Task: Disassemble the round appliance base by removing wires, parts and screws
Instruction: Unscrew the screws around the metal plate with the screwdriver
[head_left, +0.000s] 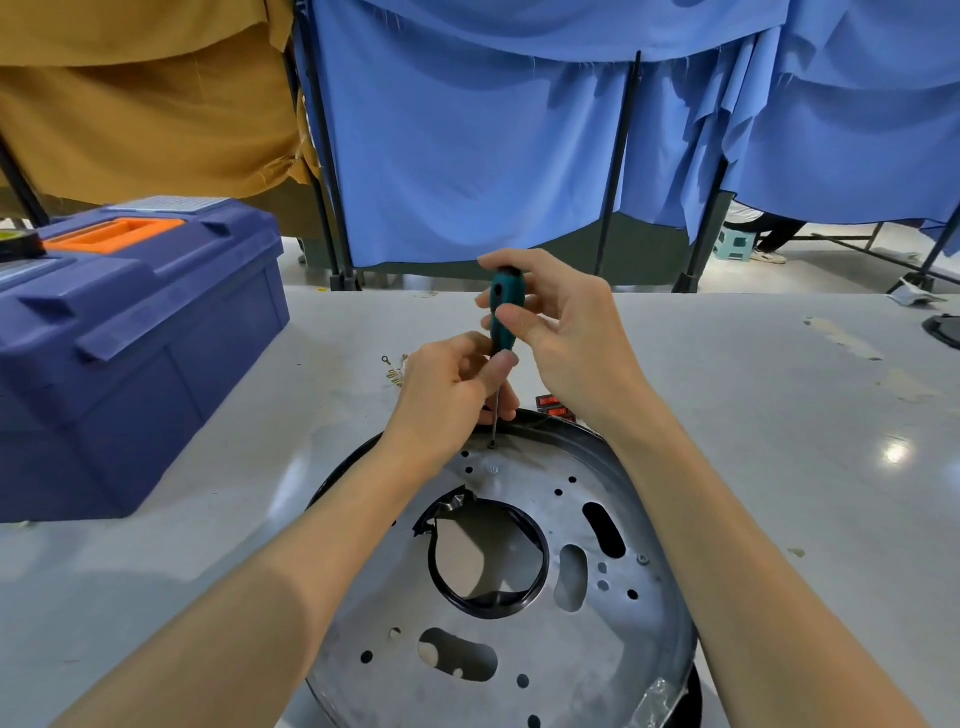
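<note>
The round appliance base (524, 629), a silver metal disc with a black rim, many holes and a black-edged centre opening, lies on the table in front of me. A screwdriver with a teal and black handle (503, 312) stands upright, its tip on a screw (491, 445) near the disc's far edge. My right hand (563, 332) grips the handle with thumb and fingers. My left hand (447, 395) pinches the lower handle and shaft.
A blue toolbox (130, 343) with an orange handle stands on the grey table (779, 467) at the left. Loose screws and small terminals (395, 369) lie beyond my left hand. Red switches (555, 406) sit behind the disc. Blue and tan curtains hang beyond the table.
</note>
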